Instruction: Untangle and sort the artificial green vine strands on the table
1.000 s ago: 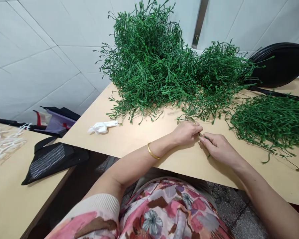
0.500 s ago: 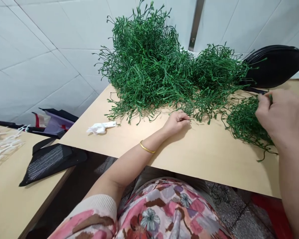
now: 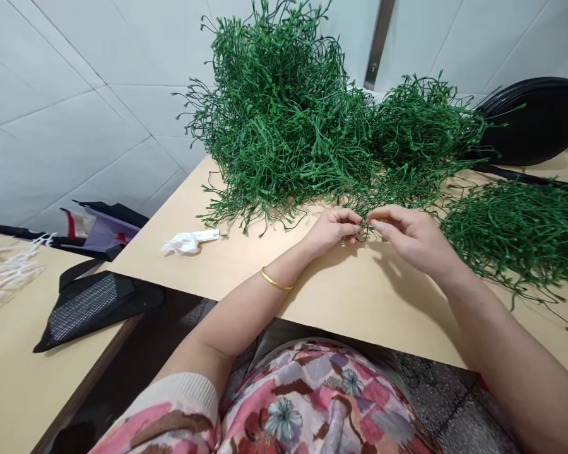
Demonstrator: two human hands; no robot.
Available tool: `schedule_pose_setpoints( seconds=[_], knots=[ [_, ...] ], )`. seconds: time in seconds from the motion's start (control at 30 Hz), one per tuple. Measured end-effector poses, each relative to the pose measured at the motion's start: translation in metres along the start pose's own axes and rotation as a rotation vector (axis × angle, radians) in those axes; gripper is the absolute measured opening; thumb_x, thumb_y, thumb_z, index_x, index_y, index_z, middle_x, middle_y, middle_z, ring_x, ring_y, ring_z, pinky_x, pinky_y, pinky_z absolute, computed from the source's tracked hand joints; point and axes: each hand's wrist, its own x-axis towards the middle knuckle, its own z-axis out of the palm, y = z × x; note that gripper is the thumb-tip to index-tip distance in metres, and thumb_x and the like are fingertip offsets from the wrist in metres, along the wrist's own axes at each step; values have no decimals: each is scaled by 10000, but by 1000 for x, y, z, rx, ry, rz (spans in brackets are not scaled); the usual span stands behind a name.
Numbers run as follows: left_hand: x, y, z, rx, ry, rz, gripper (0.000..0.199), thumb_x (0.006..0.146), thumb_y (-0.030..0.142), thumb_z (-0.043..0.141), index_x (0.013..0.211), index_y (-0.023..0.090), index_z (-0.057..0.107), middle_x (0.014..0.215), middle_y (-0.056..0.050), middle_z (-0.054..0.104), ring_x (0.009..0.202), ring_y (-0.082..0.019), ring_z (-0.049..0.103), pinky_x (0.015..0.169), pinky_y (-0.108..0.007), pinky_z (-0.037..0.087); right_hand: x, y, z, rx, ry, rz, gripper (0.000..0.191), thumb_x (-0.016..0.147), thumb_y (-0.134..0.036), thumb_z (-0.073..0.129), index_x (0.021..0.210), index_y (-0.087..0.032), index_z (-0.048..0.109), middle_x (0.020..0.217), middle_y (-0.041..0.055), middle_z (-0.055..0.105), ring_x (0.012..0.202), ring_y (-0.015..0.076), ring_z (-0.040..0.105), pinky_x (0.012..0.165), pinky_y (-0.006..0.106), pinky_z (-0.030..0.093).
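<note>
My left hand [image 3: 332, 231] rests low over the table, its thumb and fingers pinched on a thin green plastic stem [image 3: 361, 239], of which only a little shows. Fingertip to fingertip with it, my right hand [image 3: 411, 241] is also closed in a pinch at the same spot; what lies between its fingers is too small to make out. Right behind both hands spreads a tall heap of green plastic stems [image 3: 284, 126] with small budded tips. A lower, flatter pile of the same stems [image 3: 520, 227] lies to the right of my right hand.
On the table [image 3: 341, 296], a crumpled white wrapper [image 3: 187, 243] lies left of the heap. A black rounded bag [image 3: 534, 123] leans at the back right. A second table at left carries white strands [image 3: 9, 271] and a black mesh pouch [image 3: 88, 309]. Tiled wall [image 3: 99, 126] stands behind.
My right hand has come left from the right-hand pile to meet my left hand. My left hand has stayed nearly in place, still pinching. The view has shifted slightly.
</note>
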Motion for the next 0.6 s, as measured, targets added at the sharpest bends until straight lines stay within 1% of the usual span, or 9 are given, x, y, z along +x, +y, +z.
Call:
schedule_pose_setpoints(
  seconds=[0.1,0.2,0.3,0.4,0.5,0.6],
  knots=[
    [0,-1,-2,-20,-18,21,112,633,72,616,708,108,542,520,47,545,420,-45,477,489,-210,365,10,9,12,41,1,74,214,755,-341,566,856,-167,638,736,39,626,580,128,484,541,281,350],
    [0,0,-4,-10,-47,69,85,669,99,601,716,112,531,528,43,542,431,-47,477,489,-211,364,13,19,16,138,-4,97,229,740,-389,579,782,-167,616,699,29,595,566,114,448,528,270,331],
    [-1,-1,-3,76,-58,95,73,682,104,588,710,117,522,533,41,530,432,-48,467,469,-206,345,12,26,18,249,-56,90,255,732,-416,586,757,-163,614,685,17,576,587,113,442,543,263,325],
    [-1,-3,0,149,-57,94,69,690,98,573,709,122,512,526,47,510,437,-52,464,467,-206,343,12,31,21,340,-106,134,277,690,-419,624,771,-154,626,682,16,579,607,118,454,558,260,328],
    [-2,-4,3,238,-70,90,89,668,49,542,717,120,522,533,53,499,458,-48,458,476,-197,330,13,35,22,358,-130,168,276,682,-422,623,708,-149,595,625,0,532,581,105,418,540,253,306],
    [-3,-3,3,330,-63,104,124,637,15,518,704,118,538,538,62,478,468,-33,410,472,-187,296,13,36,22,325,-152,172,281,698,-431,609,679,-154,562,562,-32,438,541,84,347,509,243,257]
  ],
)
